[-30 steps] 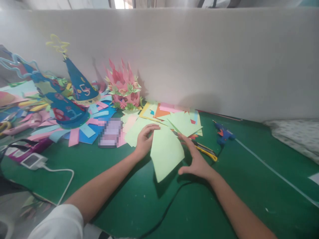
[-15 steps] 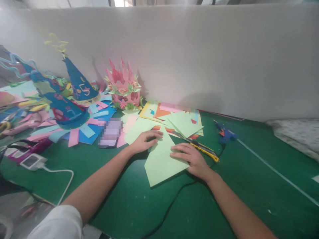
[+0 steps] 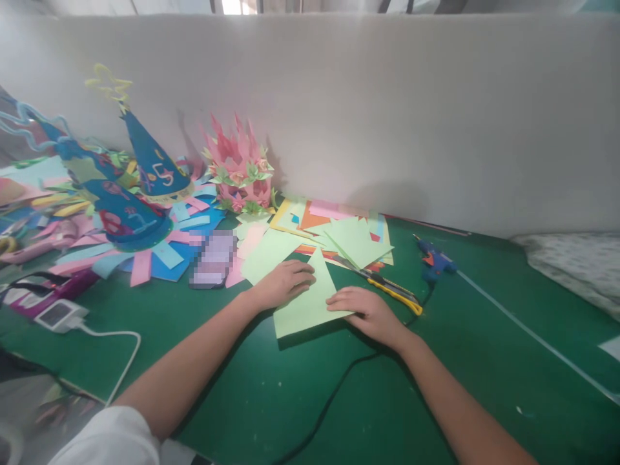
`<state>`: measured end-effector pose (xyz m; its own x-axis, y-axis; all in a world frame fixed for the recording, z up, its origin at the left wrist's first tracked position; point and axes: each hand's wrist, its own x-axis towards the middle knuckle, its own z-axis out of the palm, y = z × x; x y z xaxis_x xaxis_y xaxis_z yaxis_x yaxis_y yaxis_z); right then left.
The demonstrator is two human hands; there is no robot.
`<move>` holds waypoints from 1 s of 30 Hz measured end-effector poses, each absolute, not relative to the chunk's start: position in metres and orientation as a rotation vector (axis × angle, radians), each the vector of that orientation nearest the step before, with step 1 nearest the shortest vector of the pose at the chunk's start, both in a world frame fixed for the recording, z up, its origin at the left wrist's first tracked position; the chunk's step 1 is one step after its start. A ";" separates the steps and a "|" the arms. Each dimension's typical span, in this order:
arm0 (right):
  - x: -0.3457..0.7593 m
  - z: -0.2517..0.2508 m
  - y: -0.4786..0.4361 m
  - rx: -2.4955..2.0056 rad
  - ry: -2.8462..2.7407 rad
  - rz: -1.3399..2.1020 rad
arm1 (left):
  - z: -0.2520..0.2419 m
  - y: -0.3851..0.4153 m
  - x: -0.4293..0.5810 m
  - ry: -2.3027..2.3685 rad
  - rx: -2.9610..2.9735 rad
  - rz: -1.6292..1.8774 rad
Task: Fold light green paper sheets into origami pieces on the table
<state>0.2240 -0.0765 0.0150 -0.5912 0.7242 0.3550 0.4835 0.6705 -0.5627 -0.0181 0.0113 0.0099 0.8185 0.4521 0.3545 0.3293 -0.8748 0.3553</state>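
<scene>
A pale green sheet of paper (image 3: 310, 311) with a pointed top lies at an angle on the green table, its near edge straight. My left hand (image 3: 283, 284) rests over its upper left side, fingers close together and bent onto the paper. At the right edge, my right hand (image 3: 371, 313) grips the sheet, its fingers on top and the thumb side lower at the edge. A yellow-edged utility knife (image 3: 400, 298) lies just beyond my right hand, beside dark scissors (image 3: 361, 270), partly covered. More pale green paper (image 3: 271, 252) lies behind my left hand.
A blue glue gun (image 3: 436, 259) with its cord lies to the right. Coloured paper sheets (image 3: 314, 216), a pink paper crown (image 3: 239, 168) and blue cone hats (image 3: 152, 158) stand or lie at the back. Left are a phone (image 3: 213, 258) and a white charger (image 3: 61, 316).
The pale green paper's near part has been turned or folded up, so its lower corner no longer reaches as far towards me. My right hand has shifted slightly left; my left fingers are closer together.
</scene>
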 end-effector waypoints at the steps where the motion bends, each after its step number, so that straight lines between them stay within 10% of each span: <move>1: 0.222 0.016 -0.076 -0.931 -2.305 0.569 | 0.010 0.011 -0.018 0.595 2.717 0.635; 30: 0.198 0.012 -0.063 -1.626 -2.148 0.301 | 0.031 0.029 -0.038 0.593 1.933 0.279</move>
